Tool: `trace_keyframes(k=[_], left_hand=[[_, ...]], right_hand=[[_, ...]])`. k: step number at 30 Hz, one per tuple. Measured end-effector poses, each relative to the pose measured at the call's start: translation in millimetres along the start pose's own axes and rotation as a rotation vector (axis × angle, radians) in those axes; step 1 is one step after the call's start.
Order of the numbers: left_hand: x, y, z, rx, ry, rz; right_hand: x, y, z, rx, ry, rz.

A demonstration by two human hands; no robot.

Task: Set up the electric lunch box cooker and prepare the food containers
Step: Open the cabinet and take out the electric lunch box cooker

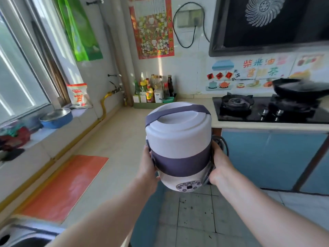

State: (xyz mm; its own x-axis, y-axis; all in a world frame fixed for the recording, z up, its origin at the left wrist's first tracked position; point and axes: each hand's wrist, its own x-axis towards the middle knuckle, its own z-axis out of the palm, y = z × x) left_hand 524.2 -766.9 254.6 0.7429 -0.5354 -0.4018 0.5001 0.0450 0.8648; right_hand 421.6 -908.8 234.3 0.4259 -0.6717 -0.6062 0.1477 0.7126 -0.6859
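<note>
Both hands' grip on cooker (179, 139) sides, upright, panel facing wearer

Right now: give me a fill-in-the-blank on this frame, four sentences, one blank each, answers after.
1. The lunch box cooker is held by ____ hands.
2. Its lid is ____.
3. The mat on the counter is ____ in colour.
4. The black wok sits on the ____.

Answers: two; on; orange; stove
</note>
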Motion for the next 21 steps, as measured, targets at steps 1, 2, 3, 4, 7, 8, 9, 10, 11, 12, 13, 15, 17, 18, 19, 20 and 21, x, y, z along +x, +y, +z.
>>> trace_keyframes(k=[1,2,3,4,7,8,9,10,11,12,13,15,17,18,19,20,21], left_hand=[[15,1,9,0.0,-0.01,0.001],[31,3,19,-0.004,-0.015,0.004],[50,4,30,0.005,-0.022,0.003],[71,6,44,0.004,-0.021,0.005],[129,7,84,0.013,-0.017,-0.017],[146,9,97,-0.003,-0.012,-0.022],[165,12,110,-0.013,0.005,-0.03],[182,15,123,-0.015,0.019,-0.049],[201,18,138,-0.007,0.028,-0.068],[214,22,150,-0.006,0.029,-0.073],[235,27,165,-0.009,0.028,-0.072],[266,36,184,-0.047,0.047,-0.082],[297,43,196,-0.055,0.07,-0.084],[314,47,201,-0.058,0.081,-0.082],[327,51,204,-0.058,0.087,-0.085],[341,55,207,-0.06,0.081,-0.088],[361,60,212,-0.059,0.066,-0.085]], right_hand=[[16,-9,3,0.004,0.003,-0.01],[32,-19,6,0.008,0.001,-0.014],[50,-30,9,0.019,-0.001,-0.013],[69,-43,12,0.032,0.001,-0.013],[131,-79,18,0.066,-0.022,-0.012],[148,-92,21,0.062,-0.022,-0.013],[166,-104,24,0.063,-0.014,-0.012],[183,-117,27,0.062,0.004,-0.007],[200,-133,31,0.059,0.009,-0.015],[214,-145,34,0.058,0.015,-0.026],[233,-161,40,0.049,0.006,-0.026],[263,-186,51,0.034,0.011,-0.017],[288,-204,66,0.016,-0.004,0.011],[303,-210,74,0.016,-0.015,0.023],[312,-214,80,0.018,-0.022,0.034],[324,-218,86,0.014,-0.028,0.038],[339,-223,94,0.022,-0.035,0.035]])
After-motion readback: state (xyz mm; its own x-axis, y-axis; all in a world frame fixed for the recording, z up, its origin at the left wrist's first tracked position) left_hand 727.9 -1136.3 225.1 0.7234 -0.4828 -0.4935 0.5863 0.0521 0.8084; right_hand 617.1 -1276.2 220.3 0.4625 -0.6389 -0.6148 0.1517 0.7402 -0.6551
